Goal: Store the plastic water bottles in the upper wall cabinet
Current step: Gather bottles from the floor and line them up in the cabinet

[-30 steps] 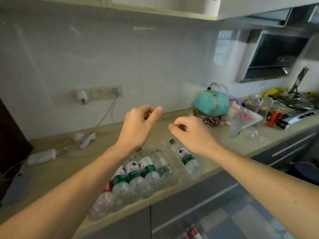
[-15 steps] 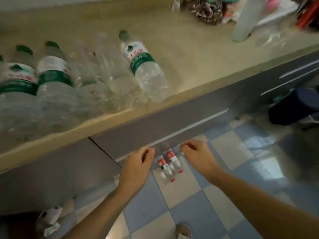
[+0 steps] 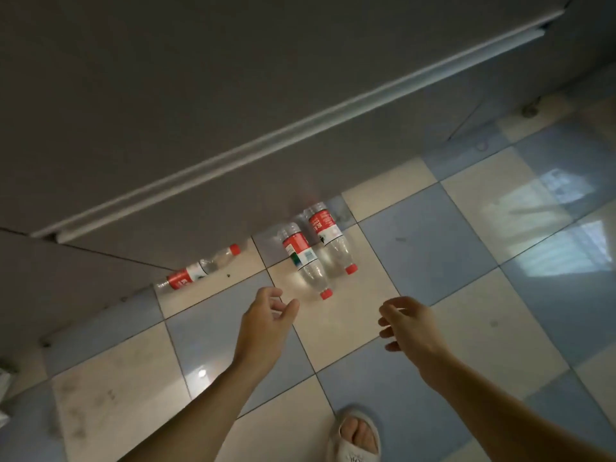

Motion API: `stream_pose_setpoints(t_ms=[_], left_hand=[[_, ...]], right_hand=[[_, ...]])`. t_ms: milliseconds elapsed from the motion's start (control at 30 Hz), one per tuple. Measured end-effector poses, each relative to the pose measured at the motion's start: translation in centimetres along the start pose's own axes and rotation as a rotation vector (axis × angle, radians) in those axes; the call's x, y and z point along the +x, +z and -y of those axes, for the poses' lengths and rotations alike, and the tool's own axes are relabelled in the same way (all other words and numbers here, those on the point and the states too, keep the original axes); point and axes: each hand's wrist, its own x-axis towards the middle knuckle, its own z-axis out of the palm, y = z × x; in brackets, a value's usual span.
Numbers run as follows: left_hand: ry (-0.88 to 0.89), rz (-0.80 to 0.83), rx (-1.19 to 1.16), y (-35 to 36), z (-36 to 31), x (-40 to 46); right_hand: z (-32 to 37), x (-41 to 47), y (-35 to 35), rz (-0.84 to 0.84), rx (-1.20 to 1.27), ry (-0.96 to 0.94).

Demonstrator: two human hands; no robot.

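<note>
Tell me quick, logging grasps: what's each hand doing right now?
Left hand: open, fingers loosely curled, holding nothing, above the floor near the bottles.
Right hand: open, relaxed, holding nothing.

Clear, thin plastic bottles [image 3: 305, 258] [image 3: 330, 240] [image 3: 200, 270] with glossy red-and-white wrap labels and opaque red plastic caps, lying on the floor [image 3: 433, 248]. Glazed floor tiles in pale blue and cream, smooth and highly reflective, mirroring window light, with dull scuffed smudges on a cream tile at lower left. Matt grey cabinet fronts [image 3: 200, 95] with a satin, metal-like handle strip [image 3: 300, 128]; soft, pale slipper [image 3: 355, 438] of rubbery look.
</note>
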Motion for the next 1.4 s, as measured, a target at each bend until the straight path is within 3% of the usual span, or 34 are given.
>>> stream_pose_setpoints(t_ms=[167,367,700,767,1067,1267,1400], left_hand=[[-0.081,-0.015,-0.017,6.8,6.2,7.4],[-0.237,-0.009,-0.25,13.2,10.3,13.9],[-0.424,0.043,-0.605,17.7,11.0,16.4],[-0.421,0.017,-0.536,17.5,10.9,15.8],[-0.128,-0.23,0.164,10.4,9.5,11.3],[0.019,-0.315,0.305,6.2,4.5,8.7],[0.185,-0.281,0.423,4.5,2.1,8.6]], right_hand=[[-3.4,9.7,3.5,0.027,-0.063,-0.042],[-4.2,18.2,7.5,0.032,-0.072,-0.118],[-5.3,23.1,10.9,0.024,-0.055,-0.184],[-5.0,22.8,10.9,0.049,-0.044,-0.181],[-2.8,16.8,9.0,0.003,-0.196,-0.284],[1.0,12.7,6.1,-0.147,-0.155,-0.386],[2.2,11.4,5.0,-0.17,-0.315,-0.532]])
